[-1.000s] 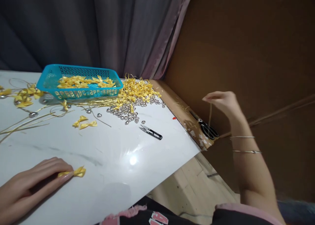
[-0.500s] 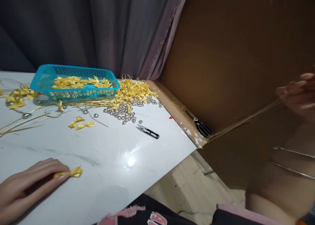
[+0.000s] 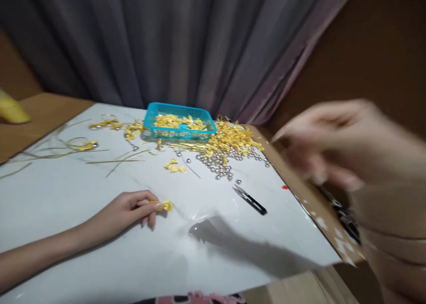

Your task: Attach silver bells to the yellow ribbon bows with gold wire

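Near the middle of the white tabletop, my left hand (image 3: 128, 211) pinches a small yellow ribbon bow (image 3: 167, 205) between thumb and fingers. My right hand (image 3: 333, 144) is raised over the table's right side, smeared by motion. Its fingers look bent, but whether anything is in them cannot be made out. Below and left of it lie black-handled thread snips (image 3: 251, 200), blades pointing to the upper left. Two loose yellow bows (image 3: 177, 169) rest beyond my left hand. Silver teardrop-shaped beads (image 3: 219, 164) are scattered behind the snips.
A blue plastic basket (image 3: 213, 128) with yellow bows inside stands at the back. Beside it is a heap of yellow bows (image 3: 234, 137). Thin gold cords (image 3: 116, 161) lie to the left. Black-handled scissors (image 3: 349, 224) rest on cardboard at right, partly behind my right hand.
The view has swung left. My right hand has come in from the far right over the table. My left hand still holds the yellow bow, with the fingers now more curled.
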`<state>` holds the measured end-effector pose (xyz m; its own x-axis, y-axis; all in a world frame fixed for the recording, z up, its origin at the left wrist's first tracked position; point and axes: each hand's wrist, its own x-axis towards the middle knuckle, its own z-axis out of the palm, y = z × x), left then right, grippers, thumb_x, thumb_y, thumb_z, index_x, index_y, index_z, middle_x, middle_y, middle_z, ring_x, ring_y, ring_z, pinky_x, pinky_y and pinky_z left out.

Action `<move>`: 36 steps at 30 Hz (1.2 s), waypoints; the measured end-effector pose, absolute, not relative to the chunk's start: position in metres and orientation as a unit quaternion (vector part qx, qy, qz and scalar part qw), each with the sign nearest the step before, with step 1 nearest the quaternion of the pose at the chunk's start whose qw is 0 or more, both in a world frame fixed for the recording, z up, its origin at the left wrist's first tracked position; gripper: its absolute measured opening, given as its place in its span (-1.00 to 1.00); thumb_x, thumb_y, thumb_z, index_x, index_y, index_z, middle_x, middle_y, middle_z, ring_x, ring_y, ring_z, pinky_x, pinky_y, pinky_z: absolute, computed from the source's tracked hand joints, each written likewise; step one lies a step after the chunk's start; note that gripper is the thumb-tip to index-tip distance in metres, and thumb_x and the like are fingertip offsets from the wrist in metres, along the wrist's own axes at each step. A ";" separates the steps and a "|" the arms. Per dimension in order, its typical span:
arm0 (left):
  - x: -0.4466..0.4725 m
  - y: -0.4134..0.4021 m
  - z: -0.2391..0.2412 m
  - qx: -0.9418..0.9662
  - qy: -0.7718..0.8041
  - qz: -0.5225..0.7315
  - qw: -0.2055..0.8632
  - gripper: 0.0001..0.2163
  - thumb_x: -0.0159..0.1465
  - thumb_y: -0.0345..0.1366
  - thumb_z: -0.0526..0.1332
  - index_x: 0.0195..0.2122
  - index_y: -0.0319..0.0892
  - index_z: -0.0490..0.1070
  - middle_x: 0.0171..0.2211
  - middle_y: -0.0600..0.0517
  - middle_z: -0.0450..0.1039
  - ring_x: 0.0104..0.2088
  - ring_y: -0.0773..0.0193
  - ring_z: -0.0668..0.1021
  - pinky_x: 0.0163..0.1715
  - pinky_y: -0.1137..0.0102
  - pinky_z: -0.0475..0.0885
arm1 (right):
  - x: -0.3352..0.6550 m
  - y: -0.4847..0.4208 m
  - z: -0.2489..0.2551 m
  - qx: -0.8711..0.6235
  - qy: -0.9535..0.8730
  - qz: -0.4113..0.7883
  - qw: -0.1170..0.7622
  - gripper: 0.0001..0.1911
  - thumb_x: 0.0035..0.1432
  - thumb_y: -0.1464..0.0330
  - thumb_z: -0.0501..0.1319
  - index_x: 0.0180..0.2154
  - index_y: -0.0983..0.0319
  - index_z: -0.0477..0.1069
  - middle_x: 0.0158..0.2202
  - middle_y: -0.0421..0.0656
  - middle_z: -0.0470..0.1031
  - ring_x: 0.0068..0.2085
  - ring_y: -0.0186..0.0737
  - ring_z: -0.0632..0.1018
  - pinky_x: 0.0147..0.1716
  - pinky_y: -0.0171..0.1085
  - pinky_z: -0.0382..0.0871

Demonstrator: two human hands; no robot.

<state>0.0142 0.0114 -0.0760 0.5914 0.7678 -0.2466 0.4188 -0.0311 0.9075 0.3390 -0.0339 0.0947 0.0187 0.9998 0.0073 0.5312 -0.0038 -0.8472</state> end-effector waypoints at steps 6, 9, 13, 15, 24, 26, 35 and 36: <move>0.010 0.017 -0.087 0.612 0.386 0.234 0.649 -0.72 0.23 -0.08 0.13 -0.33 -0.23 0.38 -0.46 -0.01 0.52 -0.45 0.30 0.43 -0.38 0.40 0.32 | 0.238 0.011 -0.018 -0.437 -0.501 0.707 0.239 -0.80 -0.03 0.26 0.32 -0.47 0.29 0.47 -0.76 -0.29 0.35 -0.78 -0.56 0.14 -0.81 -0.47 0.02; 0.008 0.020 -0.087 0.583 0.364 0.244 0.684 -0.72 0.23 -0.08 0.14 -0.28 -0.24 0.36 -0.44 -0.02 0.52 -0.44 0.29 0.43 -0.37 0.37 0.31 | 0.230 0.011 -0.043 -0.410 -0.430 0.762 0.256 -0.76 -0.07 0.34 0.35 -0.32 0.28 0.43 -0.62 -0.27 0.44 -0.71 -0.53 0.21 -0.67 -0.40 0.30; 0.006 0.024 -0.086 0.532 0.349 0.255 0.728 -0.74 0.24 -0.13 0.15 -0.22 -0.24 0.35 -0.39 -0.03 0.52 -0.42 0.31 0.41 -0.37 0.39 0.28 | 0.228 0.008 -0.051 -0.408 -0.453 0.726 0.319 -0.72 0.01 0.32 0.29 -0.21 0.20 0.31 -0.58 -0.31 0.42 -0.71 -0.49 0.30 -0.67 -0.39 0.33; 0.005 0.024 -0.085 0.498 0.349 0.263 0.749 -0.77 0.25 -0.17 0.15 -0.22 -0.24 0.36 -0.37 -0.03 0.50 -0.41 0.32 0.39 -0.35 0.40 0.26 | 0.226 0.007 -0.055 -0.419 -0.507 0.665 0.354 -0.81 0.07 0.29 0.24 -0.28 0.23 0.34 -0.55 -0.29 0.41 -0.67 -0.45 0.38 -0.63 -0.37 0.36; 0.005 0.022 -0.085 0.473 0.326 0.236 0.784 -0.79 0.26 -0.18 0.16 -0.30 -0.25 0.38 -0.43 0.00 0.42 -0.43 0.32 0.36 -0.38 0.43 0.26 | 0.216 0.001 -0.055 -0.431 -0.565 0.616 0.339 -0.76 0.03 0.22 0.28 -0.32 0.27 0.46 -0.46 -0.16 0.46 -0.48 -0.34 0.48 -0.52 -0.32 0.46; 0.006 0.023 -0.086 0.483 0.322 0.230 0.781 -0.79 0.25 -0.17 0.15 -0.32 -0.24 0.37 -0.47 0.03 0.39 -0.45 0.33 0.36 -0.41 0.43 0.25 | 0.214 -0.002 -0.055 -0.416 -0.554 0.644 0.325 -0.76 0.02 0.22 0.29 -0.35 0.28 0.47 -0.47 -0.16 0.46 -0.48 -0.34 0.48 -0.53 -0.33 0.46; 0.007 0.013 -0.084 0.648 0.303 0.194 0.671 -0.77 0.28 -0.13 0.10 -0.28 -0.20 0.37 -0.38 0.04 0.44 -0.38 0.33 0.41 -0.34 0.44 0.28 | 0.210 -0.006 -0.062 -0.419 -0.571 0.648 0.280 -0.74 0.07 0.21 0.25 -0.37 0.31 0.48 -0.56 -0.20 0.44 -0.57 -0.39 0.46 -0.58 -0.36 0.41; 0.007 0.011 -0.084 0.676 0.305 0.184 0.645 -0.77 0.28 -0.13 0.11 -0.30 -0.20 0.38 -0.40 0.06 0.43 -0.39 0.34 0.41 -0.36 0.45 0.28 | 0.209 -0.006 -0.061 -0.422 -0.570 0.653 0.267 -0.73 0.07 0.21 0.24 -0.39 0.32 0.47 -0.57 -0.21 0.43 -0.58 -0.40 0.46 -0.58 -0.36 0.40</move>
<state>0.0070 0.0111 -0.0843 0.7460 0.6499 -0.1453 0.1753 0.0187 0.9843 0.2095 -0.0064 -0.0614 -0.5020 0.8293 -0.2455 0.1322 -0.2070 -0.9694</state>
